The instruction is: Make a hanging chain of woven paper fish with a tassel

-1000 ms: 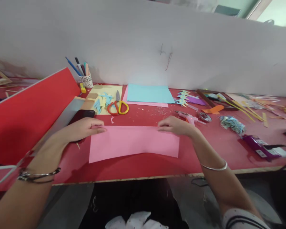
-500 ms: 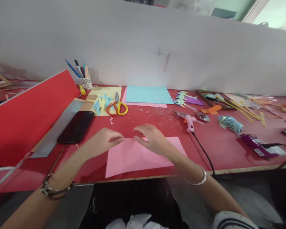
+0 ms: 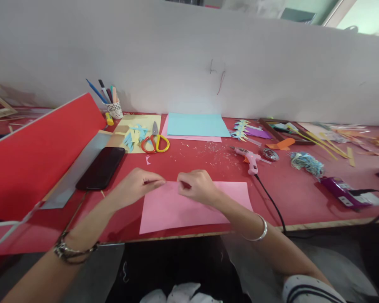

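Folded pink sheet [image 3: 189, 208] lying flat on the red table [image 3: 303, 202], near its front edge. Left hand [image 3: 135, 187] and right hand [image 3: 198, 189] meet at the middle of the sheet's far edge, fingertips pinched on that edge. The fold appears made; creasing outward from the pinch to both corners seems left to do. The contact itself is hidden under the fingers, and whether layers align cannot be made out
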A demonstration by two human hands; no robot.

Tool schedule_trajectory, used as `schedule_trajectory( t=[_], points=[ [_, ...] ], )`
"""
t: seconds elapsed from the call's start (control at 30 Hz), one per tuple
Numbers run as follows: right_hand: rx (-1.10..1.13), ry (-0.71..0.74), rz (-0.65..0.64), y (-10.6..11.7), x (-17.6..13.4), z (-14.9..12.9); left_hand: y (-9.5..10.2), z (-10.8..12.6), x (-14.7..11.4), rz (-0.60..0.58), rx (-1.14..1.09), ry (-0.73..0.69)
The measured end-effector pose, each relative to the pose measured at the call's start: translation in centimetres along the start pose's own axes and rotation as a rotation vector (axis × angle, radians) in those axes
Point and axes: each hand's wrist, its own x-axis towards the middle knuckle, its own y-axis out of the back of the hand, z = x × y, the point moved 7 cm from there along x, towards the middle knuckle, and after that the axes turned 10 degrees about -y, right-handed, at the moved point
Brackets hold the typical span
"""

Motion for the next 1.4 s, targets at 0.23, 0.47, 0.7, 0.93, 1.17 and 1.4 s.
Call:
schedule_trajectory(
  t=[0.23,0.47,0.7,0.93,1.17,1.4],
  points=[
    [-0.004,-0.091,0.029,2.5,-1.7,6.0,3.1,-4.6,-2.3,0.096,-0.03,0.219],
    [-0.094,-0.151,0.03,3.6,-3.8,9.9,4.4,-5.9,-3.7,0.113,-0.046,0.286],
    [-0.092,-0.2,0.153,5.5,-2.4,8.5,3.1,-3.8,-3.1,0.047,-0.004,0.156],
    [0.053,-0.024,-0.126,0.4,-0.4,-1.1,1.2,-0.2,-1.0,0.046,0.056,-0.02],
    [0.069,-0.041,-0.075,0.3,0.3,-0.5,1.2,-0.1,-1.1,0.039,0.058,-0.037],
    [0.173,-0.049,-0.097,1.8,-0.6,3.3,2.8,-1.7,-1.9,0.093,-0.006,0.082]
  ],
)
